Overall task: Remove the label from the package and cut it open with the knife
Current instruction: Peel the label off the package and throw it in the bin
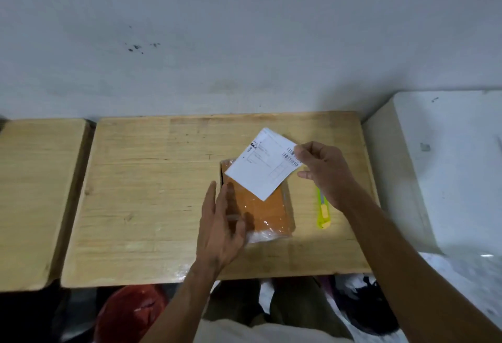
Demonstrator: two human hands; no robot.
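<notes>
Item one, the package (264, 208): an orange parcel in clear, shiny wrap, lying flat on the wooden table (152, 185), right of centre, its long side running away from me. Item two, the label (262, 163): a white printed sheet with barcodes along one edge, tilted like a diamond over the far end of the package; whether its lower corner touches the wrap I cannot tell. Item three, my right hand (324, 169): thumb and forefinger pinch the barcode corner of the label, the remaining fingers loosely bent below it. Item four, my left hand (221, 223): fingers straight and held together, laid flat along the near left side of the package, gripping nothing. Item five, the knife (323, 211): a yellow-green box cutter lying on the table just to the right of the package, partly hidden under my right forearm, untouched by either hand. Item six, a second wooden table (35, 193) standing alongside on the left, with a narrow gap between the two. Item seven, a pale wall (244, 30) behind, carrying a few dark marks. Item eight, a white block (448, 166) to the right of the table.
</notes>
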